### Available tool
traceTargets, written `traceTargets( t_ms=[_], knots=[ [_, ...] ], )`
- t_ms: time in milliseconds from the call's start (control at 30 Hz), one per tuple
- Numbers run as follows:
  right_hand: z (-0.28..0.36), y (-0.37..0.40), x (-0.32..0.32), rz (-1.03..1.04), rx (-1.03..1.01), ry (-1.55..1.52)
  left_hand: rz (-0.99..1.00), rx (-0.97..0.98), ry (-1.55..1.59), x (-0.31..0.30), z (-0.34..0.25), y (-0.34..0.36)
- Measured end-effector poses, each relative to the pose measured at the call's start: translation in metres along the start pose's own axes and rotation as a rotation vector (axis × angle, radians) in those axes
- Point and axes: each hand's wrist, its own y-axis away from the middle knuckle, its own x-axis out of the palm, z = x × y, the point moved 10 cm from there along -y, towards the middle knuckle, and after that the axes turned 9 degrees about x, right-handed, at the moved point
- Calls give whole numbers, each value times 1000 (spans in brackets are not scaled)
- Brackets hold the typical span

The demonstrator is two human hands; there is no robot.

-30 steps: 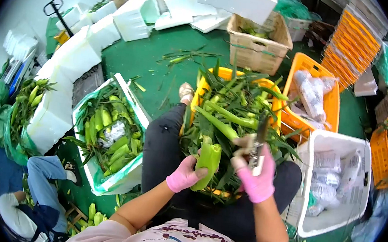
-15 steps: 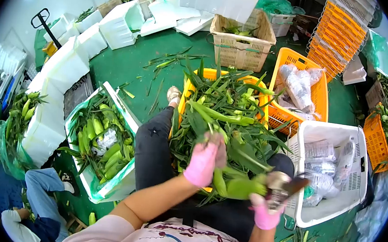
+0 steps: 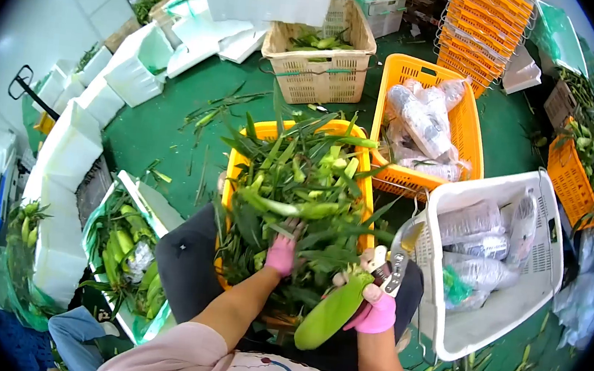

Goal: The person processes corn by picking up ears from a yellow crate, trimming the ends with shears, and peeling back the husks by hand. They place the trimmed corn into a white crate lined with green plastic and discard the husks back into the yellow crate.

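My left hand (image 3: pixel 283 250), in a pink glove, rests on the heap of green corn leaves (image 3: pixel 278 162) that fills a yellow crate (image 3: pixel 370 185) between my knees. Its fingers look stretched out over the leaves, partly hidden among them. My right hand (image 3: pixel 376 311), also gloved in pink, is closed around pruning shears (image 3: pixel 397 263) with a metal body and pale handle. The same hand grips an ear of corn in its husk (image 3: pixel 331 314), tilted with its tip toward my lap, beside the crate's near right corner.
At the right stand a white crate (image 3: pixel 487 329) and an orange crate (image 3: pixel 423 176) with plastic-wrapped bundles. A beige crate (image 3: pixel 314 80) is ahead. On the left, a foam box (image 3: pixel 145 203) holds corn ears. Another person's leg (image 3: pixel 75 339) shows lower left. Leaf scraps lie on the green floor.
My left hand has moved forward and down onto the leaves. The ear of corn and the shears have swung into a more upright tilt in my right hand. My view has shifted.
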Motion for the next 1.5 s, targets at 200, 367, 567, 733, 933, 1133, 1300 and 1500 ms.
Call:
traceTargets(
  t_ms=[200,367,567,733,933,1133,1300,1500],
  knots=[
    [-9,-51,-25,-132,150,-285,408,-186,70,153,104,26],
    [-11,-47,-19,-229,191,-73,243,-83,-53,65,39,10],
    [-28,-13,-52,-334,79,34,687,-93,-270,-76,-71,-35],
    [-24,11,-28,-402,-77,120,690,7,-547,-236,-162,-80],
    [-32,29,-3,-352,-147,32,201,86,-96,-267,-212,18],
    [-68,35,27,-302,-4,272,-42,-226,1275,-150,-180,122],
    [-45,61,49,144,207,951,-82,-311,1716,-195,-134,149],
    [-86,67,44,227,750,1207,427,-637,2185,-169,-161,155]
  ],
)
